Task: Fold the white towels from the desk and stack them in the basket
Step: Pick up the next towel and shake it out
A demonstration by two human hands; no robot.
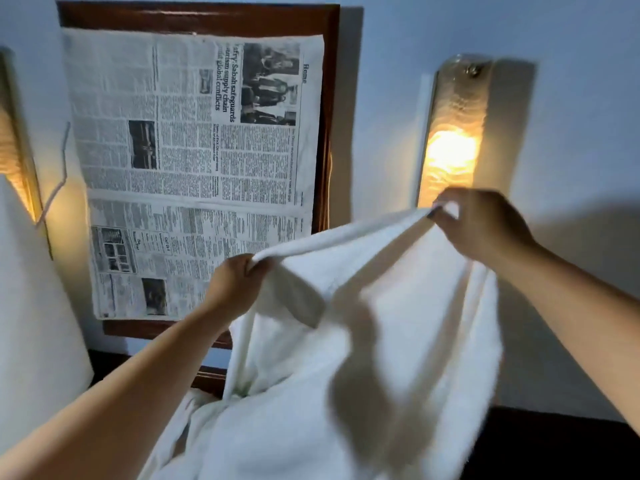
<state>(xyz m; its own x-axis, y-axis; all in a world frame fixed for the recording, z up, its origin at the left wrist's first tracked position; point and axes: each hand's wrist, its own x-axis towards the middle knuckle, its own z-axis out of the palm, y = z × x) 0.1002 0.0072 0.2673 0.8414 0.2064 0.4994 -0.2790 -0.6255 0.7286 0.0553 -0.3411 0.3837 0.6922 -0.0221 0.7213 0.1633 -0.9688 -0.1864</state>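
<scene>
White towel (363, 358), count 1, held up in the air. Left hand (232, 284) clamped on one top corner, right hand (485, 225) pinching the other, top edge stretched between. Behind on the wall: 1 wooden frame (331, 98) covered by 1 newspaper sheet (187, 161), 2 lit wall lamps (453, 147) flanking it.

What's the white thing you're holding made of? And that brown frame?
The white towel looks like soft cotton terry: fuzzy, matte, hanging in limp folds. The brown frame looks like varnished wood, dark with a slight sheen; possibly wood-look.
</scene>
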